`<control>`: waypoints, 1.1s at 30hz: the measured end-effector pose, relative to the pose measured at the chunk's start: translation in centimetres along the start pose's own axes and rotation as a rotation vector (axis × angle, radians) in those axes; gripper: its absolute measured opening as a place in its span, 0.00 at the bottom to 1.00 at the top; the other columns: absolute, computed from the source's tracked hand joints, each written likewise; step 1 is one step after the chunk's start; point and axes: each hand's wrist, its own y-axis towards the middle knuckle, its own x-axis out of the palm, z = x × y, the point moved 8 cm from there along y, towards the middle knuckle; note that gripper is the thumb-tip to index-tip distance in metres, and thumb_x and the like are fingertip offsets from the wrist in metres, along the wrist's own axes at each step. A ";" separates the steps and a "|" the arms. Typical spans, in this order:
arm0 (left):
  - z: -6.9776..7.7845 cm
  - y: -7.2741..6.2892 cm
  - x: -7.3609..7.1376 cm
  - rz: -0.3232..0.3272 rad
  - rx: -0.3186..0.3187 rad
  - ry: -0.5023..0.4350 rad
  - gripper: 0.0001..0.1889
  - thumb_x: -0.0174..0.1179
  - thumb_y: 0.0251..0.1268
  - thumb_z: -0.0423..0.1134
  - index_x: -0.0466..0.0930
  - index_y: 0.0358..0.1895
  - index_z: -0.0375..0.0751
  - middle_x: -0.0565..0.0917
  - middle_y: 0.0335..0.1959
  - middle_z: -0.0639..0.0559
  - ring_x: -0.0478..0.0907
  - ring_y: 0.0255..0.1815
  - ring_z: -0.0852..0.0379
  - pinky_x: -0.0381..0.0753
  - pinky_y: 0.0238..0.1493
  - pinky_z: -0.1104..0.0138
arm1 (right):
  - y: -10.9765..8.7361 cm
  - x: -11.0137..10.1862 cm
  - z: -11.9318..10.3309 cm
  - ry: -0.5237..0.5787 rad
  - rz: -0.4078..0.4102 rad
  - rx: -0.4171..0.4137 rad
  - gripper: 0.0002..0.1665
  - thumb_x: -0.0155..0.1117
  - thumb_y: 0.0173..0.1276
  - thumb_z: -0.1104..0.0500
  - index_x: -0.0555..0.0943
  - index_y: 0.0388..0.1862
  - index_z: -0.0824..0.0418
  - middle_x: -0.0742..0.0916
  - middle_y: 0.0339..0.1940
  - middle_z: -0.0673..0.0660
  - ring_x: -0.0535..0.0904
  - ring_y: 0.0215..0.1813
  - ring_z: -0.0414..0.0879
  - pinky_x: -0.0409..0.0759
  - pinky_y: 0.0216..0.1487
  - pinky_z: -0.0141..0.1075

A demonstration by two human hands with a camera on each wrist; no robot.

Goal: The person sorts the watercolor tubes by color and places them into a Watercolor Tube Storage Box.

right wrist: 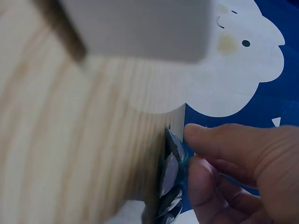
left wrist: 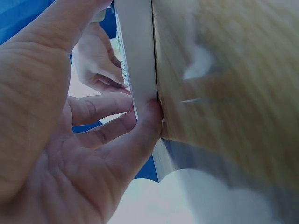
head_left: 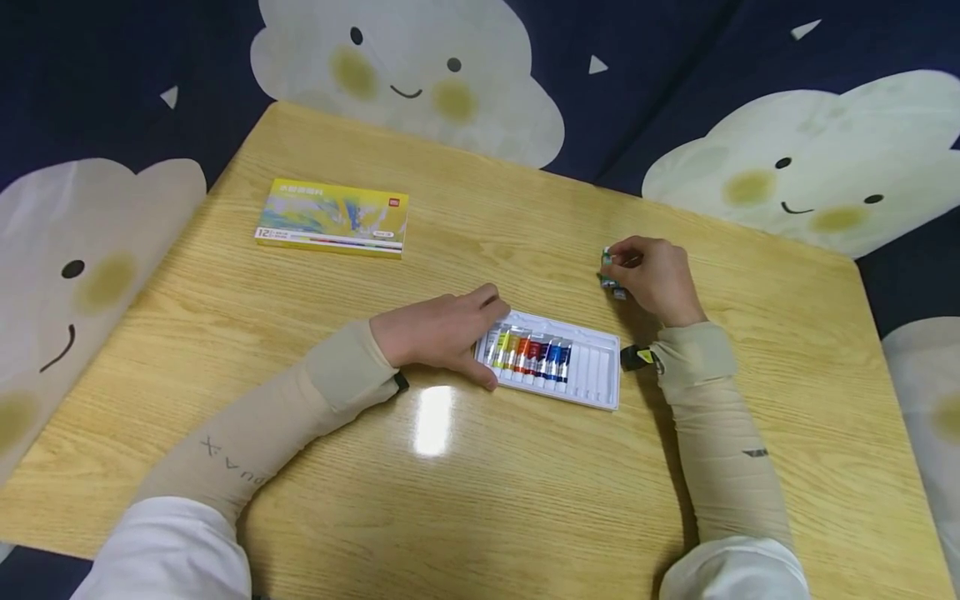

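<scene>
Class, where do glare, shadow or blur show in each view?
Head view: white glare on the pale yellowish wooden table, dark shadow along the beige fabric right sleeve; left wrist view: pale, smeared reflections on the table; right wrist view: the white plastic tray is blurred at the top.

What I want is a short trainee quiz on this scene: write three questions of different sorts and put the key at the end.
1. Multiple choice. In the head view, which end of the white tray shows bare slots?
(a) the left end
(b) the right end
(c) both ends

2. True or false. The yellow box lies apart from the tray.

3. Fill in the word. The fingers of the (blank) hand are at the loose tubes outside the tray.

Key:
1. b; the tubes in the tray lie further left.
2. True; bare table shows between them.
3. Right; the right hand is there, while the left hand grips the tray.
</scene>
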 end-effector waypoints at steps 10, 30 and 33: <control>0.0 0.1 -0.2 0.003 0.000 0.007 0.47 0.73 0.55 0.65 0.68 0.68 0.36 0.71 0.58 0.45 0.75 0.42 0.54 0.83 0.50 0.61 | 0.3 0.2 0.1 0.009 -0.006 -0.026 0.15 0.73 0.67 0.59 0.87 0.50 0.64 0.90 0.41 0.64 0.87 0.41 0.55 0.74 0.34 0.27; 0.1 0.1 0.1 -0.014 -0.007 -0.013 0.47 0.73 0.55 0.65 0.67 0.69 0.37 0.71 0.57 0.46 0.75 0.42 0.54 0.82 0.49 0.61 | 0.3 0.4 0.4 -0.010 -0.029 0.004 0.15 0.73 0.66 0.59 0.88 0.49 0.63 0.90 0.39 0.62 0.84 0.38 0.50 0.73 0.33 0.27; 0.1 0.0 0.1 -0.010 -0.006 -0.007 0.46 0.73 0.55 0.64 0.67 0.68 0.37 0.71 0.56 0.46 0.75 0.41 0.54 0.82 0.48 0.61 | 0.4 0.4 0.3 -0.010 -0.029 -0.029 0.15 0.75 0.65 0.60 0.88 0.49 0.63 0.91 0.40 0.62 0.85 0.39 0.50 0.73 0.34 0.25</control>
